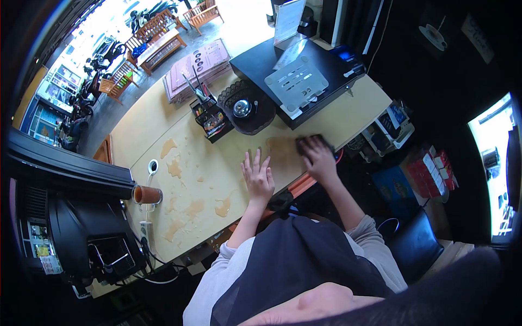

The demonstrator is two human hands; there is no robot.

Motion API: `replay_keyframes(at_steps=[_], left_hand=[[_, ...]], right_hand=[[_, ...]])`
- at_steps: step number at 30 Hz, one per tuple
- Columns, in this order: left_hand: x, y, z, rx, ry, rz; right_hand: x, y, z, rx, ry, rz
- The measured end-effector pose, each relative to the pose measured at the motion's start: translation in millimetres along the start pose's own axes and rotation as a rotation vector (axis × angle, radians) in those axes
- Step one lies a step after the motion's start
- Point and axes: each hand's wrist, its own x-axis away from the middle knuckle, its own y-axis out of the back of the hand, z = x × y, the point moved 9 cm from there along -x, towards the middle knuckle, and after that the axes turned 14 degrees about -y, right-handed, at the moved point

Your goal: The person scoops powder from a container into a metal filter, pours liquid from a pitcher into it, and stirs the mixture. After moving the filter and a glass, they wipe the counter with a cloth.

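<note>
My left hand lies on the light wooden counter with its fingers spread, holding nothing. Under the fingers of my right hand is a dark cloth, pressed to the counter near its right front edge. A wet, brownish smear stretches between the two hands. Further left, several puddles of spilled liquid are scattered over the wood. A glass mug of brown drink stands at the counter's left side, beside a small white cup with dark contents.
Beyond my hands stand a black pen organizer, a dark woven tray with a silver bell, and a black box bearing a grey laptop stand. Pink menus are stacked behind. A black machine sits at left.
</note>
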Motion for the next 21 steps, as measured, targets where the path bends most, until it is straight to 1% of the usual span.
replay_keyframes(at_steps=[1,2,4,5,6,8,9,10,12,13,16,17,19,20,21], left_hand=[[1,0,1,0.0,0.009,0.005],[0,1,0,0.003,0.009,0.005],[0,0,-2,0.014,0.001,0.003],[0,-1,-1,0.003,-0.002,0.007],[-1,-1,-2,-0.009,-0.006,0.009],[-2,-3,-3,-0.003,-0.009,0.011],[-2,-2,-2,-0.003,-0.001,0.016],[0,-1,-1,-0.006,-0.002,0.02],[-2,1,-2,0.01,-0.004,0.005],[-2,0,-2,0.011,-0.003,0.004],[0,-2,-3,0.013,-0.016,0.013],[0,-2,-3,0.006,-0.021,0.017],[-1,-3,-4,-0.002,-0.033,0.022],[-1,-3,-3,0.001,-0.031,0.025],[-2,-3,-3,0.003,-0.027,0.026]], right_hand=[[-6,7,-10,0.029,-0.061,-0.073],[-11,3,-9,0.031,-0.063,-0.068],[-19,1,-6,0.154,-0.113,-0.177],[-20,-5,3,0.16,-0.067,-0.164],[-18,-6,8,0.162,-0.073,-0.17],[1,-16,32,0.088,0.087,-0.073],[14,-16,39,0.018,0.119,-0.037],[19,-14,33,0.014,0.117,-0.036],[28,-9,16,-0.099,0.176,0.055],[24,-8,11,-0.097,0.176,0.056],[-4,10,-22,-0.011,-0.046,-0.111],[-5,8,-19,-0.008,-0.051,-0.112],[-9,-2,10,0.115,0.021,-0.139],[-5,-6,16,0.116,0.016,-0.142],[5,-15,31,0.056,0.124,-0.07]])
